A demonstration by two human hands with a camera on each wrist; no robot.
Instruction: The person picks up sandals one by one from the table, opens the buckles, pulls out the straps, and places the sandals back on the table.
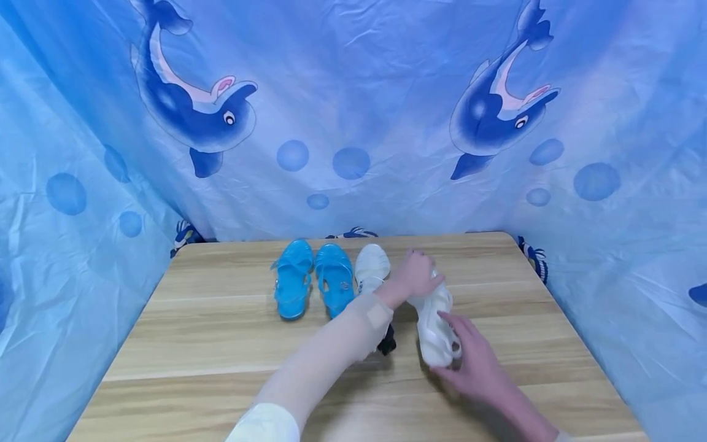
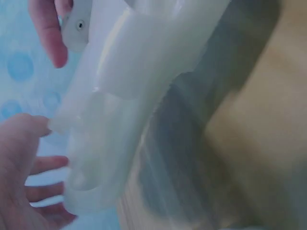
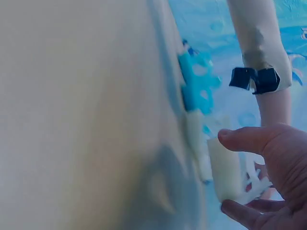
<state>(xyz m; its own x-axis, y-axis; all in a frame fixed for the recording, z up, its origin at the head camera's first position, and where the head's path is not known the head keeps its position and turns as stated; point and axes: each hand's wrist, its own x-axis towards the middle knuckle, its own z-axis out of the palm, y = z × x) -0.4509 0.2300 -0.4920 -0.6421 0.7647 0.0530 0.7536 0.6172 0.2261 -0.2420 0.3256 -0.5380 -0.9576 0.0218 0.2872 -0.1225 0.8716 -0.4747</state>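
A white jelly sandal (image 1: 435, 331) is held between both hands, its sole tilted over the table and its shadow beneath. My left hand (image 1: 415, 274) grips it at the toe end; in the left wrist view the left thumb (image 2: 36, 125) meets its edge and the fingertips reach behind it. At the heel end my right hand (image 1: 475, 362) spans the sandal between thumb and fingers, as the right wrist view shows too. A second white sandal (image 1: 372, 263) lies left of the held one, partly hidden by my left forearm.
Two blue jelly sandals, one on the left (image 1: 291, 288) and one on the right (image 1: 334, 279), lie side by side beyond the left forearm. All rest on a wood-grain table (image 1: 210, 344). A blue curtain with dolphins (image 1: 342, 110) hangs around the table's back and sides.
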